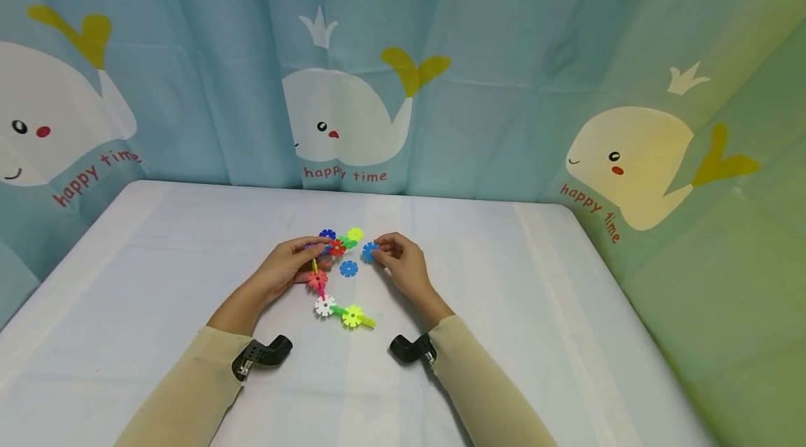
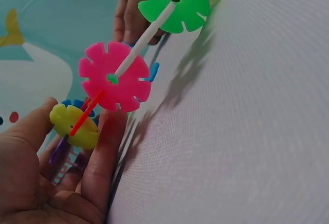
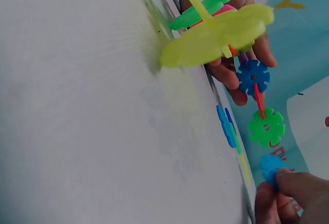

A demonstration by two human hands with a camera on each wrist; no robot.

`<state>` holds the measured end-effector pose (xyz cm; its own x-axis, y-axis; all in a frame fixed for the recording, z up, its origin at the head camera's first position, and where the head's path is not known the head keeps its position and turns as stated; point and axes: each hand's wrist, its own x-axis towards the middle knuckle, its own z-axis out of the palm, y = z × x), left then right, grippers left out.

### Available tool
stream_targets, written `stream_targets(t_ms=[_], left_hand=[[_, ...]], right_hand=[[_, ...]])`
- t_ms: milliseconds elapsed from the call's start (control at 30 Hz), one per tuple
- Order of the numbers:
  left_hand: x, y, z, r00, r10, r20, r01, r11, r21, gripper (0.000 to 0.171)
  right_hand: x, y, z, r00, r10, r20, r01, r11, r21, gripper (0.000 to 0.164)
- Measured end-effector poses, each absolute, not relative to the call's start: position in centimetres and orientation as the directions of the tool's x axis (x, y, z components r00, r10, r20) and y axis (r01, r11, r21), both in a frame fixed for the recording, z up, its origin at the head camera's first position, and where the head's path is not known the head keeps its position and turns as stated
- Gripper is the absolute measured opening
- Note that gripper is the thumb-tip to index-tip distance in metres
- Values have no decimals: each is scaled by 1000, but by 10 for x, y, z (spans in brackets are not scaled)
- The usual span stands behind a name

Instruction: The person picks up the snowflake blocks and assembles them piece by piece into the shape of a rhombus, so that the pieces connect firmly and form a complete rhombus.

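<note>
My left hand (image 1: 280, 268) grips a bent chain of slotted plastic flower discs, its thumb and fingers around a yellow disc (image 2: 72, 124) and its neighbours. Toward me the chain runs through a pink disc (image 2: 115, 75), a white disc (image 1: 324, 305) and a green disc (image 2: 172, 3) to a yellow end disc (image 1: 352, 316). At its other end, a red disc (image 1: 337, 247) joins a green disc (image 3: 266, 127). Between thumb and fingers, my right hand (image 1: 406, 268) pinches a single light blue disc (image 1: 369, 251), close to that green end but apart from it.
Another light blue disc (image 1: 348, 268) lies flat on the white-covered table (image 1: 504, 335) between the hands. Beyond the chain lie a dark blue disc (image 1: 327, 233) and a yellow disc (image 1: 355, 233). A blue curtain (image 1: 491, 132) with whale prints hangs behind the table.
</note>
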<state>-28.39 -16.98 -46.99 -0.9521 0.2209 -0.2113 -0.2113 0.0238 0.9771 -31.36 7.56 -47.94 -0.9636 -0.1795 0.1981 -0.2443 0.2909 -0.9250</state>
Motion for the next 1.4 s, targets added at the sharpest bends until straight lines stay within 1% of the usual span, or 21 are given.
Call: stream_targets(t_ms=[133, 233, 367, 433, 500, 600, 867, 1033, 1233, 1400], left_hand=[[-284, -169, -469, -950, 236, -204, -206, 16, 978, 52], [-284, -169, -468, -951, 234, -200, -201, 22, 979, 51], [-284, -169, -468, -954, 227, -198, -195, 36, 980, 51], [-284, -170, -467, -953, 228, -200, -196, 39, 980, 52], [-284, -170, -467, -953, 228, -199, -195, 43, 980, 53], [-282, -170, -466, -954, 226, -197, -190, 51, 980, 52], [-282, -169, -468, -956, 233, -180, -171, 56, 984, 52], [-283, -167, -467, -955, 234, -183, -169, 76, 983, 53], [-284, -163, -465, -960, 202, -193, -169, 129, 977, 52], [-285, -157, -468, -966, 180, -183, -160, 135, 978, 51]], right_hand=[[-315, 78, -479, -972, -172, 163, -193, 179, -965, 19], [-317, 79, -476, -974, -184, 132, -159, 141, -977, 23], [-312, 79, -461, -974, -205, 92, -122, 138, -983, 25], [-313, 78, -460, -976, -202, 78, -108, 140, -984, 25], [-313, 77, -460, -978, -195, 69, -96, 128, -987, 25], [-321, 76, -473, -981, -190, 50, -68, 92, -993, 24], [-321, 73, -474, -976, -214, 49, -57, 32, -998, 26], [-320, 73, -472, -974, -224, 45, -57, 49, -997, 28], [-321, 72, -473, -970, -244, 6, -18, 46, -999, 28], [-320, 74, -474, -969, -248, -14, 4, 39, -999, 28]])
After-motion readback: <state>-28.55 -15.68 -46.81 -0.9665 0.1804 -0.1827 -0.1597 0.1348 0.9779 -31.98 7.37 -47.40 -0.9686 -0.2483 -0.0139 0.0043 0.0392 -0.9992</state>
